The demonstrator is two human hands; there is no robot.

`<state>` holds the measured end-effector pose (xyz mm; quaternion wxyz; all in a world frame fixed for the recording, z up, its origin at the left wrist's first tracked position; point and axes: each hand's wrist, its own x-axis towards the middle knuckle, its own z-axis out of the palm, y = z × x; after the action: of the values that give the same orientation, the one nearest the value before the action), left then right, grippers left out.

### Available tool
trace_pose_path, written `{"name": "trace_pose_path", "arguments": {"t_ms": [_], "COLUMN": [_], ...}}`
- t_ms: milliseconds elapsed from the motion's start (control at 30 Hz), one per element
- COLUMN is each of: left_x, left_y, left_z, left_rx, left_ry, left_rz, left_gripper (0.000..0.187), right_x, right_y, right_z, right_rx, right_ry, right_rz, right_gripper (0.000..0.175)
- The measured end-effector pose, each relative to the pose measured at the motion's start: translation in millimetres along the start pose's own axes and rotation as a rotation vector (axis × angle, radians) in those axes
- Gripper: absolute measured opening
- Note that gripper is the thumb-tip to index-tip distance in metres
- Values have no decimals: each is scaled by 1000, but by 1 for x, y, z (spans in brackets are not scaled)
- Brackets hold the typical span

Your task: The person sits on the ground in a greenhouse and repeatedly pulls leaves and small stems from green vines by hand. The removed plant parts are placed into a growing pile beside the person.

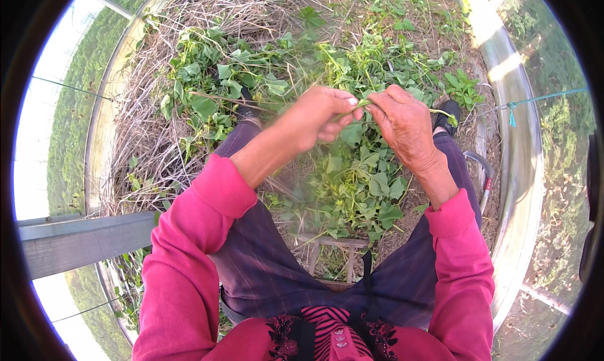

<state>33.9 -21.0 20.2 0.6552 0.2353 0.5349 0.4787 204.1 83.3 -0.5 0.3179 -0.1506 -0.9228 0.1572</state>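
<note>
Between my two hands runs a thin green plant stem (362, 104), pinched at the fingertips above the ground. My left hand (325, 113) grips it with thumb and forefinger, the other fingers curled. Close beside it, my right hand (401, 120) holds the same stem, its back turned up. A pale stalk with a small green tip (452, 119) sticks out past the right hand; whether it belongs to the same stem is hidden. Below the hands, between my legs, lies a heap of leafy green cuttings (363, 186). Another leafy pile (207, 73) lies to the left.
Dry stalks (141, 139) are heaped on the left. A sickle (486, 177) with a curved blade lies by my right leg. Clear plastic sheeting (514, 139) rises at the right, with a teal string (512, 106) tied there. A grey beam (89, 243) juts in from the left.
</note>
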Motion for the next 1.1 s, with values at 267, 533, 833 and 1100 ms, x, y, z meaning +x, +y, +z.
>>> {"name": "trace_pose_path", "arguments": {"t_ms": [267, 533, 833, 1100], "left_x": [0, -2, -4, 3], "left_y": [-9, -5, 1, -14], "left_z": [12, 14, 4, 30], "left_rx": [-191, 52, 171, -38], "left_ry": [72, 90, 178, 230], "left_rz": [62, 89, 290, 402], "left_gripper": [20, 23, 21, 19], "right_x": [1, 1, 3, -7], "right_y": [-10, -8, 14, -11], "right_z": [8, -4, -5, 31], "right_rx": [-6, -87, -17, 613], "right_ry": [102, 108, 123, 7], "right_rz": [5, 22, 180, 587], "right_gripper": [5, 9, 11, 18]}}
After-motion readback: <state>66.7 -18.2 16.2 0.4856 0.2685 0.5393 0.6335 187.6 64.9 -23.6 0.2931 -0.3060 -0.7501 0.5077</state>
